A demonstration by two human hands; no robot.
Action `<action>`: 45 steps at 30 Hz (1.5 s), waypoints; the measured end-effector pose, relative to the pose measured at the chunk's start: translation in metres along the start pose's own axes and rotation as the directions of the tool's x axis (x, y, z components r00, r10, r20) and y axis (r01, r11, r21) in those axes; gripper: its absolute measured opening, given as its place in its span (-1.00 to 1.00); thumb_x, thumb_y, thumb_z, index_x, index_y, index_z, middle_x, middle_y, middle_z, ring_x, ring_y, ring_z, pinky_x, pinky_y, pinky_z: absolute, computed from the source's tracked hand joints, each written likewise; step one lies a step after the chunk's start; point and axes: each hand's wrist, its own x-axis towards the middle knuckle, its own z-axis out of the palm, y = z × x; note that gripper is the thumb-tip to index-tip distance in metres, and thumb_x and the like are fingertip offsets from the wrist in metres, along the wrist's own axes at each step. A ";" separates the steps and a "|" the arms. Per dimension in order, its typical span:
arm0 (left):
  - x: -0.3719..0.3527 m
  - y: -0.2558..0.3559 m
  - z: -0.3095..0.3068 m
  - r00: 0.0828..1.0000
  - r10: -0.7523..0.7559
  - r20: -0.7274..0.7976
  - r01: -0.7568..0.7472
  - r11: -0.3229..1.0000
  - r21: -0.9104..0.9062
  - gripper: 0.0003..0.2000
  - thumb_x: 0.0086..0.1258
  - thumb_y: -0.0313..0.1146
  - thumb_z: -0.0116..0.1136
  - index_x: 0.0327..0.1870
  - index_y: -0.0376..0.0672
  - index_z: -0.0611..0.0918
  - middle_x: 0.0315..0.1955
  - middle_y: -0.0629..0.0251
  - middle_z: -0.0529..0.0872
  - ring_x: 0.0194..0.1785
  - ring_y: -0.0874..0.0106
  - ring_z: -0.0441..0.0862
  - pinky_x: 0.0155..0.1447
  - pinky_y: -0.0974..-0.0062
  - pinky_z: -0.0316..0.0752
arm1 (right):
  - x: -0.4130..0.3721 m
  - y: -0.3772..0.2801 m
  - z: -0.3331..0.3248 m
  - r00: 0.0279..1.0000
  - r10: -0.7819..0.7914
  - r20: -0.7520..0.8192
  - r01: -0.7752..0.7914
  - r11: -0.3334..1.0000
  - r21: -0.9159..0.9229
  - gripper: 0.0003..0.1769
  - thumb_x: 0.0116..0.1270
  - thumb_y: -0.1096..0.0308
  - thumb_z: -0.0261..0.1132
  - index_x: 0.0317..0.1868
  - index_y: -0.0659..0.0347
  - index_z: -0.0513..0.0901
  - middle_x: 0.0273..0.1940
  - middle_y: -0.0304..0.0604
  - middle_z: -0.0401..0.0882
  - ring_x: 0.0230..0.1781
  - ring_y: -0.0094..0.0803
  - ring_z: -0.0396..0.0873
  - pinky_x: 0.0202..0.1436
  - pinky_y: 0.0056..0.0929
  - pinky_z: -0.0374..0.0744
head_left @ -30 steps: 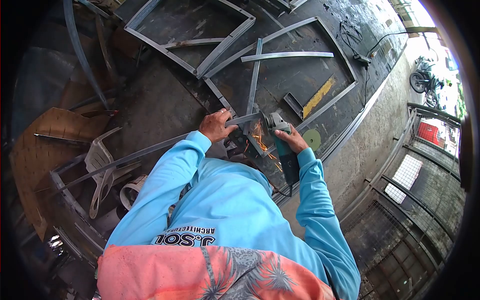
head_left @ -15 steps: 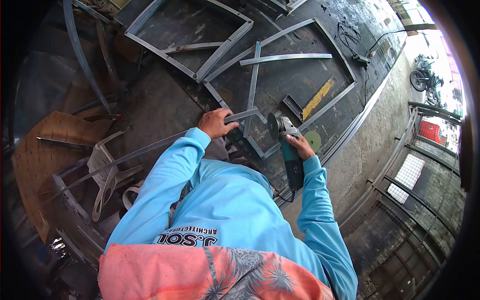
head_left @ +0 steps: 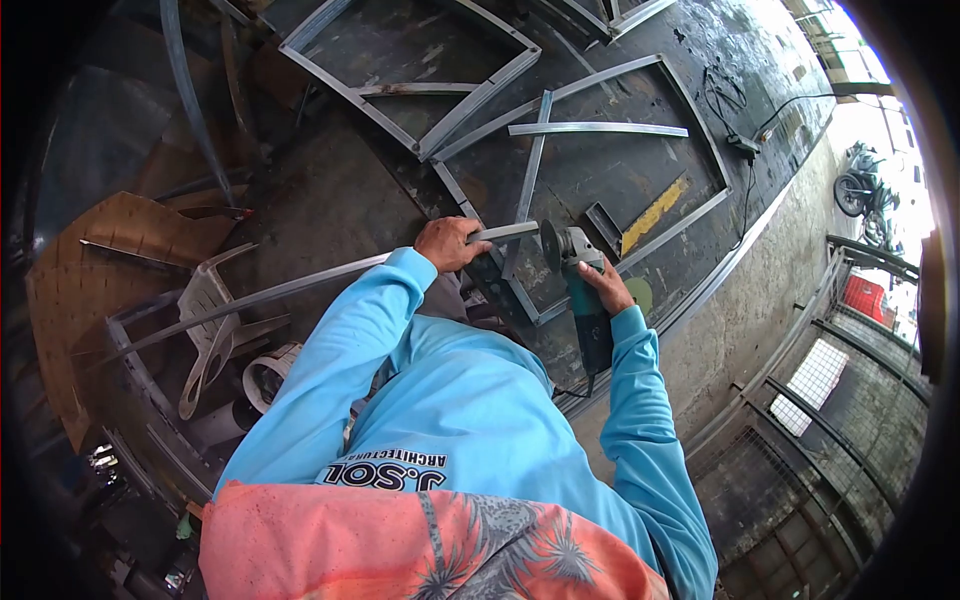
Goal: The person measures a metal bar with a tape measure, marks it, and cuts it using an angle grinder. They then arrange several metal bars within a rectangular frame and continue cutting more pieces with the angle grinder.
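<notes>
My left hand (head_left: pixel 452 244) is closed around a long, thin metal bar (head_left: pixel 290 284) that runs back past my left forearm. Its free end sticks out beyond my fingers over the worktable. In my right hand (head_left: pixel 607 290) is an angle grinder (head_left: pixel 590 325) with a dark green body, my fingers wrapped round it near its grey head. The cutting disc (head_left: pixel 551 247) stands on edge right beside the bar's end. Under both lies a welded metal frame (head_left: pixel 690 205), with a loose metal strip (head_left: pixel 600 129) across it. A short channel piece (head_left: pixel 603 228) sits beyond the grinder.
A second metal frame (head_left: pixel 330 84) lies farther left on the dark worktable (head_left: pixel 760 70). A yellow-marked strip (head_left: pixel 654 215) and a pale green disc (head_left: pixel 637 296) are near the grinder. A cord joins a power outlet (head_left: pixel 743 146). To the left stands a white plastic chair (head_left: pixel 212 335).
The view has turned slightly, moving the table right and down. The bar looks brighter and its end is closer to the grinder's disc. Both hands keep their holds.
</notes>
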 end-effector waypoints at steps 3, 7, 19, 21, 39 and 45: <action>0.007 0.002 -0.007 0.979 -0.111 0.172 0.112 0.994 0.003 -0.62 0.33 0.04 0.22 -0.18 -0.13 0.71 -0.29 0.05 0.75 -0.12 0.02 0.67 -0.02 0.11 0.50 | 0.003 0.013 -0.006 0.998 -0.029 -0.064 0.032 0.998 0.045 -0.11 0.17 -0.23 0.42 0.29 0.26 0.39 0.03 -0.13 0.56 -0.03 -0.39 0.56 0.02 -0.41 0.57; 0.017 -0.007 -0.003 0.962 -0.089 0.258 0.133 0.979 -0.157 -0.58 0.32 0.10 0.20 -0.17 -0.12 0.74 -0.27 0.00 0.75 -0.14 0.01 0.68 -0.03 0.12 0.50 | 0.000 0.015 -0.014 1.000 0.012 -0.023 -0.011 0.999 0.043 -0.11 0.18 -0.24 0.41 0.29 0.27 0.40 0.05 -0.13 0.56 -0.02 -0.38 0.56 0.04 -0.42 0.56; 0.015 0.004 -0.004 0.977 -0.064 0.203 0.051 0.996 0.072 -0.53 0.26 0.17 0.23 -0.23 -0.11 0.76 -0.35 -0.03 0.74 -0.19 0.00 0.69 -0.03 0.12 0.54 | 0.022 0.022 -0.015 0.998 0.050 -0.032 -0.054 0.989 -0.136 0.23 0.09 -0.30 0.44 0.47 0.45 0.11 0.19 0.03 0.49 0.11 -0.32 0.53 0.11 -0.42 0.54; 0.016 0.004 -0.005 0.980 -0.056 0.190 0.041 0.996 0.082 -0.54 0.25 0.16 0.23 -0.22 -0.10 0.76 -0.35 -0.02 0.75 -0.20 0.00 0.69 -0.03 0.12 0.54 | 0.024 0.016 -0.012 0.999 0.029 -0.032 -0.032 0.992 -0.124 0.11 0.12 -0.28 0.44 0.41 0.38 0.24 0.12 -0.02 0.53 0.06 -0.36 0.54 0.09 -0.43 0.54; 0.014 0.001 -0.002 0.983 -0.029 0.182 0.020 0.999 0.051 -0.51 0.25 0.19 0.20 -0.23 -0.13 0.75 -0.36 -0.05 0.74 -0.18 -0.02 0.68 -0.02 0.10 0.53 | 0.021 -0.007 -0.001 1.000 0.030 0.008 -0.030 0.994 -0.102 -0.16 0.19 -0.21 0.43 0.26 0.24 0.42 -0.01 -0.18 0.57 -0.06 -0.44 0.54 0.07 -0.42 0.53; 0.010 -0.001 0.000 0.986 -0.022 0.163 0.018 0.999 0.030 -0.58 0.29 0.09 0.22 -0.23 -0.14 0.72 -0.36 0.01 0.74 -0.20 0.01 0.69 -0.05 0.10 0.54 | -0.006 0.015 -0.012 0.998 0.059 0.027 -0.058 0.998 -0.021 -0.14 0.18 -0.19 0.45 0.29 0.23 0.40 0.04 -0.20 0.56 -0.05 -0.44 0.54 0.03 -0.41 0.56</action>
